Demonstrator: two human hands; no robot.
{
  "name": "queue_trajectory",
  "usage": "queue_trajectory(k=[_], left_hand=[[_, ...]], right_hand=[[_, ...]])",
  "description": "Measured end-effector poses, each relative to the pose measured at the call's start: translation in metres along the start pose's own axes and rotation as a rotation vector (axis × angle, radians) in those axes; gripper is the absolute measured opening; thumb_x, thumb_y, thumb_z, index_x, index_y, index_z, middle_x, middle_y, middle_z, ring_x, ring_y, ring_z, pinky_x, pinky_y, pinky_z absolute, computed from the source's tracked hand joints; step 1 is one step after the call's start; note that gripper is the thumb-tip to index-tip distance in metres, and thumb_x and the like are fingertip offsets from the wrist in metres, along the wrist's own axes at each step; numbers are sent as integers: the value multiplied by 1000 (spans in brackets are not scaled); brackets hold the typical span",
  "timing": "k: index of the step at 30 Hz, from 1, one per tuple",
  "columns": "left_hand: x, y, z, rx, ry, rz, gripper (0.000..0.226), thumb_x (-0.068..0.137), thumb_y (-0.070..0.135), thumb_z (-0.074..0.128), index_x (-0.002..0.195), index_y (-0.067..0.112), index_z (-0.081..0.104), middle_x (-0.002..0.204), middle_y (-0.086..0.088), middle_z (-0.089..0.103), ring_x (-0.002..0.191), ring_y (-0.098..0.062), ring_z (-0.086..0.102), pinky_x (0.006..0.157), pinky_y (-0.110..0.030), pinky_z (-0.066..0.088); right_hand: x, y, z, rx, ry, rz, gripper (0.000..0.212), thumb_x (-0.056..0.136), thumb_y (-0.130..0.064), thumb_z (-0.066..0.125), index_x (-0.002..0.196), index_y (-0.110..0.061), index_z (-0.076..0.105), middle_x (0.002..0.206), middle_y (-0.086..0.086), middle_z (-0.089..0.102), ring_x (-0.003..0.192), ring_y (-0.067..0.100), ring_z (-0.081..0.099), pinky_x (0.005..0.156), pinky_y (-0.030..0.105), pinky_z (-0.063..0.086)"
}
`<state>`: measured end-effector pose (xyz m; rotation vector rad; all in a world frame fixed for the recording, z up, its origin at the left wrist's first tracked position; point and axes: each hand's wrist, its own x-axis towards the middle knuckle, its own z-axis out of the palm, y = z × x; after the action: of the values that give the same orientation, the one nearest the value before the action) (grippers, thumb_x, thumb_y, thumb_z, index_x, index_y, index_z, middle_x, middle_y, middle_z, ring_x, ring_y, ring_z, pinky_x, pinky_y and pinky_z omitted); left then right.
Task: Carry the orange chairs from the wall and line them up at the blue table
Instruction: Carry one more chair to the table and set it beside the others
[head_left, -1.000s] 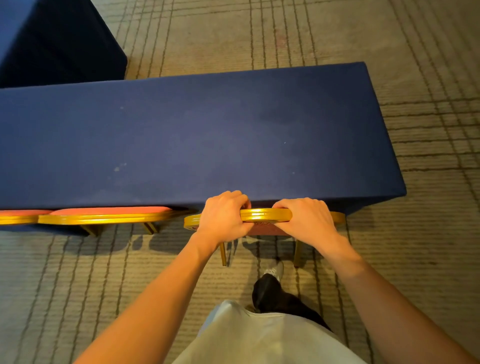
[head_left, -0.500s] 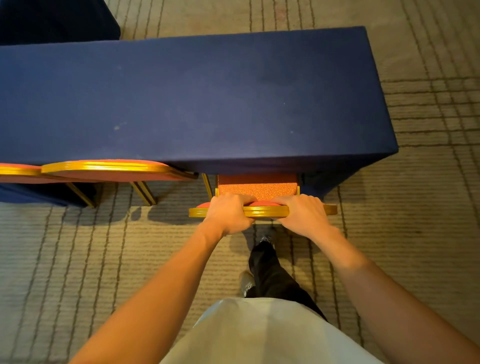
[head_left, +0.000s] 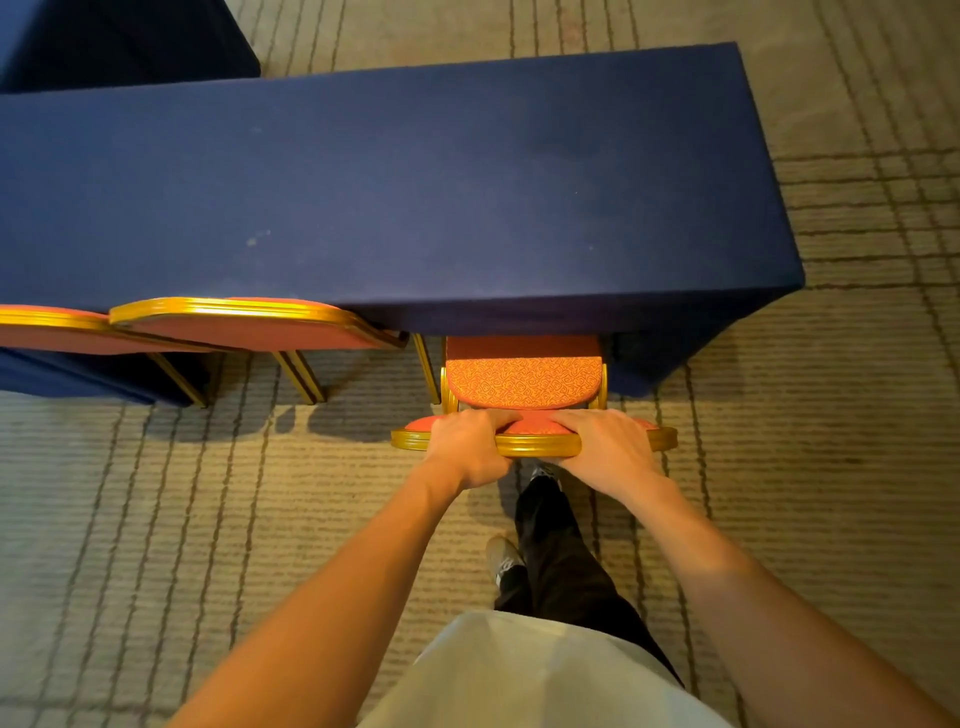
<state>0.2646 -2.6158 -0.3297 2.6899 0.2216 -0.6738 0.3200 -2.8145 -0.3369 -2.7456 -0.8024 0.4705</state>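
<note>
The orange chair (head_left: 524, 382) stands at the near side of the bench (head_left: 395, 182), toward its right end. The front of its seat is tucked just under the blue cloth and its back faces the person. Both hands clasp the gilt top rail of the backrest, the left hand (head_left: 467, 447) left of centre and the right hand (head_left: 605, 449) right of centre, with fingers curled over the padded face.

If it is shoved further in, the seat may drag the cloth or strike a bench leg hidden beneath it. If it skews left, its frame could knock the neighbouring chair (head_left: 244, 325) just beside it. Sliding it may also catch its legs on the ribbed carpet (head_left: 156, 519).

The chair has orange upholstery with a squiggle pattern, a gold-coloured frame and a rounded back. It appears to sit further out from the bench than its neighbour.
</note>
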Motion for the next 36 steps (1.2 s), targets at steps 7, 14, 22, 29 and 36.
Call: queue_trajectory(k=[7,14,22,29,36], left_hand=[[-21,0,17,-287,180,31,47,80,37,78,126,35,70,115,12,74,106,-13,64,96,-34,49],[-60,2,7,-1132,263,-173,17,94,10,70,109,17,75,111,4,73,101,-6,68,95,-30,54],[-86,-5,34,-1892,-4,-679,15,100,27,61,105,14,63,112,-9,69,102,-26,67,90,-37,55],[-40,16,17,-2247,-57,-640,33,99,24,62,125,5,58,130,-22,59,119,-41,63,93,-51,57],[-17,12,13,-2163,-16,-607,18,98,5,51,114,1,60,111,-22,65,111,-37,63,105,-56,50]], right_hand=[[-24,-4,2,199,19,82,62,76,-62,74,132,-38,59,128,-18,63,117,13,57,100,34,41],[-59,-37,-6,927,244,257,34,93,-19,69,122,-35,65,126,-18,60,121,2,52,102,25,44],[-77,-58,8,1615,139,892,26,101,-31,59,116,-10,63,110,10,69,107,25,67,90,39,58],[-38,-49,13,2074,70,901,52,94,-39,68,140,-23,50,132,15,62,120,31,62,104,50,50],[-11,-41,18,2128,126,939,51,93,-19,70,140,-16,50,129,17,67,111,35,70,87,50,59]])
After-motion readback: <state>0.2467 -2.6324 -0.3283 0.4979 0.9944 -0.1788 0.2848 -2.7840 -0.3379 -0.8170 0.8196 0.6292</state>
